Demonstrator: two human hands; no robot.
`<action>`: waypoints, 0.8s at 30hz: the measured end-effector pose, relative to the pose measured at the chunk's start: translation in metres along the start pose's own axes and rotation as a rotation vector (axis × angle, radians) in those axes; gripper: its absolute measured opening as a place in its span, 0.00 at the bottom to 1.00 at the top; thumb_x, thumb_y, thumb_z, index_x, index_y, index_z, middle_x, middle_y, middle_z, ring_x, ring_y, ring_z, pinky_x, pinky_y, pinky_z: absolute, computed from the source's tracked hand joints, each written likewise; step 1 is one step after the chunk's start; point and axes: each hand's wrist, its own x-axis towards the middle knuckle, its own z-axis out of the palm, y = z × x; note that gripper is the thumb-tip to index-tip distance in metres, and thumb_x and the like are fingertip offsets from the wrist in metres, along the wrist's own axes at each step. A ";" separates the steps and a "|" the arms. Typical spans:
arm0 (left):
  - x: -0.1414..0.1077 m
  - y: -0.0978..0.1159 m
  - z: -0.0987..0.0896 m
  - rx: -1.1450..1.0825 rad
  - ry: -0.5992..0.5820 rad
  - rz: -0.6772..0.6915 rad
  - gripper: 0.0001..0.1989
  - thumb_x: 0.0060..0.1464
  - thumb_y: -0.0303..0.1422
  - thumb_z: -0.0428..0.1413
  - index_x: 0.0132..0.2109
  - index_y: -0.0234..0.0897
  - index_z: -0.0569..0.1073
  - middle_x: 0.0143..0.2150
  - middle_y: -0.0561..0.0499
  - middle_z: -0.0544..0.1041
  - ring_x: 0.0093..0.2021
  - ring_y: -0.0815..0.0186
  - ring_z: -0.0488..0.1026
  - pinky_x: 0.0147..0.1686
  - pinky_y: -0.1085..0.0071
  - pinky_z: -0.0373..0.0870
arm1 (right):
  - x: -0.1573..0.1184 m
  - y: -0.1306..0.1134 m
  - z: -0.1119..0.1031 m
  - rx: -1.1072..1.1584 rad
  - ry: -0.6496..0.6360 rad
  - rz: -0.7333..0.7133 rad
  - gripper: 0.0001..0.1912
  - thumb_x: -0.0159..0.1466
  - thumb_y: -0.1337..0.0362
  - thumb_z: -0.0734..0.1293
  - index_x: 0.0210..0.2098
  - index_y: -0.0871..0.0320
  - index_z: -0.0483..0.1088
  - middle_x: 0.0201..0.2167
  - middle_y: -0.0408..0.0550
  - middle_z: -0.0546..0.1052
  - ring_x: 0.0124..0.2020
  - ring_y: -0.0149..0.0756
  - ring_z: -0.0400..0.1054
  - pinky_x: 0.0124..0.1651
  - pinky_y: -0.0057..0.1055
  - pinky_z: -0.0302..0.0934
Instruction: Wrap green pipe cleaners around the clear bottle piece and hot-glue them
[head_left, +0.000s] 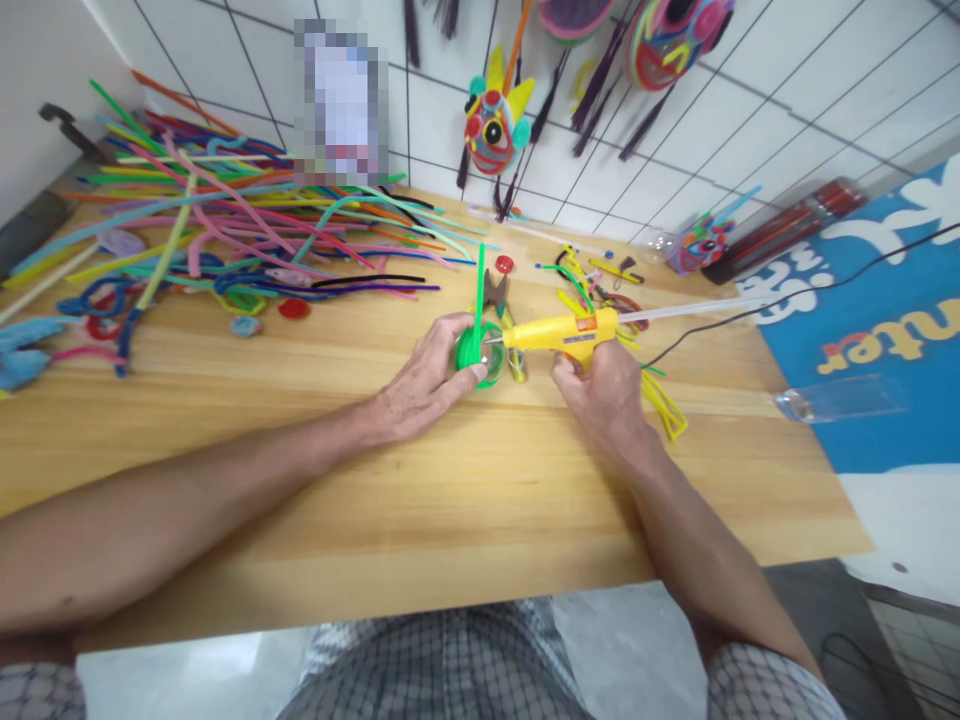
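Observation:
My left hand [427, 375] is closed around a clear ball [493, 362] partly wrapped in green pipe cleaner. A loose end of the green pipe cleaner [481, 280] sticks up from it. In my right hand [611, 395] is a yellow hot glue gun [551, 334], its metal nozzle at the ball's surface; whether it touches I cannot tell. From the gun's back a long clear glue stick [690, 308] runs out to the right. Just beyond the ball lie pliers [496, 290] with dark jaws, partly hidden.
Many coloured pipe cleaners [262, 220] are heaped on the wooden table [390, 510] at the back left. Bent yellow pipe cleaners [667, 405] lie right of the gun. A black cord [720, 322] crosses the right side. Decorated masks hang above, including a small one [493, 130].

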 end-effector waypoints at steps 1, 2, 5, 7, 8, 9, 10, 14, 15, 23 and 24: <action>0.000 0.000 0.000 0.001 0.001 0.005 0.26 0.71 0.45 0.54 0.69 0.43 0.59 0.67 0.39 0.66 0.69 0.48 0.64 0.71 0.44 0.61 | 0.000 0.000 -0.001 0.001 -0.011 -0.002 0.04 0.58 0.62 0.63 0.34 0.53 0.65 0.27 0.47 0.72 0.31 0.44 0.70 0.35 0.38 0.65; 0.000 -0.001 0.000 0.002 0.002 0.011 0.27 0.71 0.45 0.54 0.69 0.43 0.59 0.68 0.39 0.66 0.69 0.49 0.64 0.71 0.44 0.61 | 0.000 -0.001 -0.002 0.002 -0.023 -0.004 0.05 0.58 0.62 0.63 0.34 0.53 0.66 0.27 0.47 0.72 0.31 0.44 0.70 0.35 0.38 0.65; 0.000 -0.002 0.000 0.002 0.004 0.022 0.27 0.71 0.45 0.54 0.70 0.43 0.59 0.68 0.39 0.66 0.70 0.49 0.64 0.72 0.46 0.60 | -0.001 -0.002 -0.003 0.005 -0.046 -0.009 0.05 0.57 0.63 0.63 0.35 0.53 0.66 0.27 0.48 0.72 0.31 0.45 0.71 0.34 0.37 0.64; 0.000 -0.002 0.001 0.007 0.002 0.019 0.26 0.71 0.45 0.54 0.70 0.43 0.58 0.68 0.39 0.66 0.70 0.49 0.64 0.72 0.46 0.60 | -0.001 -0.003 -0.004 0.006 -0.049 -0.006 0.05 0.57 0.63 0.63 0.35 0.53 0.66 0.27 0.47 0.72 0.31 0.45 0.71 0.33 0.36 0.63; 0.000 -0.003 0.001 0.011 -0.002 0.018 0.26 0.71 0.45 0.54 0.70 0.43 0.58 0.68 0.39 0.66 0.70 0.49 0.63 0.71 0.45 0.60 | -0.001 -0.002 -0.004 0.005 -0.049 -0.003 0.05 0.57 0.63 0.63 0.35 0.53 0.66 0.27 0.47 0.72 0.31 0.44 0.71 0.33 0.36 0.62; 0.000 -0.003 0.001 0.015 -0.006 0.017 0.26 0.71 0.44 0.54 0.70 0.43 0.58 0.68 0.39 0.66 0.70 0.49 0.63 0.71 0.45 0.60 | -0.001 -0.002 -0.004 0.005 -0.047 0.001 0.05 0.57 0.63 0.63 0.35 0.53 0.66 0.27 0.47 0.72 0.31 0.44 0.71 0.33 0.36 0.62; 0.000 -0.003 0.001 0.020 -0.009 0.016 0.27 0.72 0.44 0.53 0.70 0.43 0.58 0.67 0.39 0.65 0.70 0.49 0.63 0.71 0.45 0.60 | -0.001 -0.002 -0.003 0.004 -0.044 0.004 0.05 0.57 0.63 0.63 0.34 0.53 0.66 0.27 0.47 0.72 0.30 0.44 0.70 0.33 0.36 0.62; 0.001 -0.001 0.000 0.029 -0.015 0.014 0.27 0.72 0.44 0.53 0.70 0.41 0.57 0.67 0.38 0.65 0.69 0.50 0.64 0.71 0.46 0.60 | 0.000 -0.001 -0.002 0.004 -0.027 0.027 0.04 0.57 0.62 0.64 0.33 0.53 0.65 0.27 0.47 0.72 0.31 0.45 0.71 0.34 0.38 0.64; 0.001 -0.001 0.000 0.028 -0.017 0.013 0.26 0.72 0.44 0.53 0.70 0.41 0.57 0.67 0.38 0.65 0.69 0.50 0.64 0.71 0.46 0.61 | 0.001 -0.001 -0.001 0.006 -0.026 0.036 0.04 0.57 0.62 0.64 0.33 0.53 0.65 0.27 0.47 0.72 0.31 0.45 0.71 0.35 0.38 0.65; 0.000 -0.001 0.000 0.007 -0.003 0.007 0.26 0.71 0.46 0.54 0.69 0.44 0.59 0.67 0.39 0.67 0.69 0.49 0.64 0.71 0.45 0.60 | -0.001 -0.005 -0.004 0.046 -0.073 0.045 0.04 0.57 0.62 0.64 0.33 0.52 0.65 0.25 0.46 0.70 0.30 0.45 0.71 0.34 0.38 0.64; 0.000 -0.001 0.001 0.003 -0.002 0.009 0.26 0.71 0.46 0.54 0.69 0.44 0.59 0.67 0.39 0.67 0.69 0.49 0.64 0.71 0.44 0.60 | -0.001 -0.005 -0.005 0.045 -0.075 0.044 0.04 0.57 0.62 0.64 0.33 0.52 0.65 0.25 0.46 0.70 0.30 0.45 0.71 0.34 0.38 0.64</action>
